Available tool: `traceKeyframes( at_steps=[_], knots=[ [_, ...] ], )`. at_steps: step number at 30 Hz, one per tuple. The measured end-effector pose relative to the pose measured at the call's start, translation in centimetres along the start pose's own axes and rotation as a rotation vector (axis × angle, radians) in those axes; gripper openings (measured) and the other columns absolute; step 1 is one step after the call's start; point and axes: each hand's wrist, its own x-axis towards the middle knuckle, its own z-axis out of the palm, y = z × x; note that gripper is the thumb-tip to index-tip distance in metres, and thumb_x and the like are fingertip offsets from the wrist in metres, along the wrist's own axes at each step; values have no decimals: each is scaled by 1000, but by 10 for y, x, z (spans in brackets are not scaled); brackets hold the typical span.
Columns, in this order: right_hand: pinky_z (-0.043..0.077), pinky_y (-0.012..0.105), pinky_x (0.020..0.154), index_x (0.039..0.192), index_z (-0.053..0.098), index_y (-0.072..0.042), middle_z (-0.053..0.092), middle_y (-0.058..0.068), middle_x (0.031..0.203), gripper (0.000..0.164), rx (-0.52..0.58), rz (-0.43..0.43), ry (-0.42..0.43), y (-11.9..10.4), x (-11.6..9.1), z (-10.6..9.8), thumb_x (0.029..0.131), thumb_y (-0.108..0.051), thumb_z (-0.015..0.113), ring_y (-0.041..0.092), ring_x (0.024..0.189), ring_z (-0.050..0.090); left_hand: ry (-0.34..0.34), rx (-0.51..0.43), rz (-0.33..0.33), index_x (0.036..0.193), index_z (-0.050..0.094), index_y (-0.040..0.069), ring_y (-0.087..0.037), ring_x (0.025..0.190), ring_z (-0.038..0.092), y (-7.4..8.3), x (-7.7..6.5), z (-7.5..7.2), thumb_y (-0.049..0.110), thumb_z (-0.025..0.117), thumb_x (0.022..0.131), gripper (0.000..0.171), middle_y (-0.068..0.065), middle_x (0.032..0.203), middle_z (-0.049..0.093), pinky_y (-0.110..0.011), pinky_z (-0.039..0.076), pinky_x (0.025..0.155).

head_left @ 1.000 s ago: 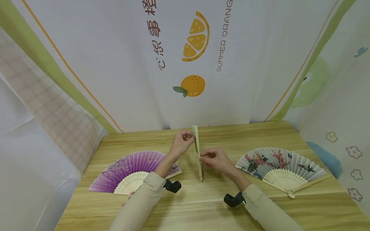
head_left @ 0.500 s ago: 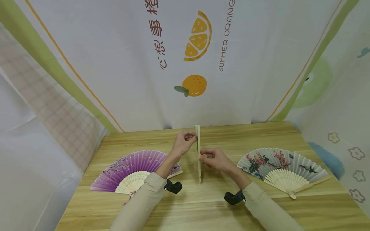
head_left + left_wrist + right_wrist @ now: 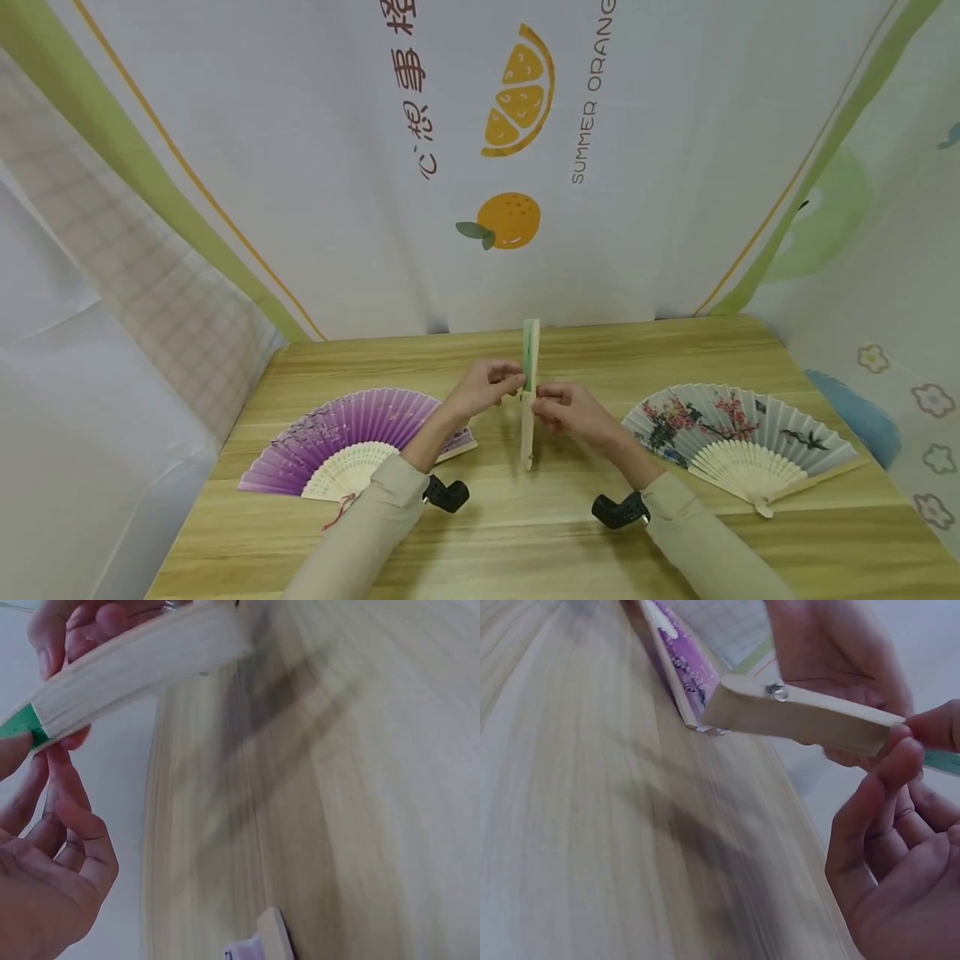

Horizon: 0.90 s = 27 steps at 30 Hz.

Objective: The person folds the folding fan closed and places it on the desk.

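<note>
A folded hand fan (image 3: 528, 429) stands nearly upright between my hands over the table, its green leaf part at the top and pale wooden ribs below. My left hand (image 3: 486, 388) pinches it from the left at the green part. From the right, my right hand (image 3: 573, 410) pinches it around mid-length with thumb and fingers. In the left wrist view the pale ribs of the folded fan (image 3: 142, 671) run up from the left thumb. The right wrist view shows the metal rivet (image 3: 778, 691) at the fan's pivot end.
On the wooden table (image 3: 510, 550) an opened purple fan (image 3: 322, 442) with a red tassel lies left, partly behind my left forearm. An opened white fan (image 3: 738, 425) with flowers lies right. A printed curtain (image 3: 615, 250) hangs along the table's back edge.
The folded fan has shifted slightly right and turned, so more of its green part shows. My left hand has slid a little lower along it; my right hand has moved along with the fan.
</note>
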Motion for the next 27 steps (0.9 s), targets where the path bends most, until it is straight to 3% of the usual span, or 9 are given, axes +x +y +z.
traceKeyframes(
  at_steps=[6,11,19,23,27],
  knots=[
    [48,31,64,120,62,11,55,6,82,27,123,19,-9,2,-4,-5,105,-9,55,13,66,49,-53,-31,9,122,65,-2,-16,90,60,-4,-1,5,17,62,104,26,-5,98,68,-29,46,69],
    [51,31,66,124,61,14,54,5,82,29,143,36,-3,3,-6,-6,106,-9,54,12,68,51,-33,-63,3,117,65,-2,-19,89,61,-4,-1,9,15,63,103,22,-5,94,68,-27,45,67],
    [55,29,69,116,68,9,64,17,100,28,-51,64,162,-3,-6,-4,104,-15,62,15,72,58,74,-140,-59,113,64,-4,-19,88,67,-7,-3,13,13,64,102,21,-8,98,70,-39,55,76],
    [57,34,68,108,70,8,65,17,96,24,-99,61,196,-4,-5,-3,102,-15,65,17,71,59,117,-190,-72,114,65,-5,-20,86,69,-10,-3,18,15,67,101,24,-10,98,71,-45,56,79],
    [56,33,67,104,71,8,66,11,90,21,-107,71,225,-3,-5,-4,101,-12,66,16,68,58,117,-179,-56,113,65,-7,-31,88,71,-13,-5,22,13,67,101,23,-12,96,72,-49,57,78]
  ],
)
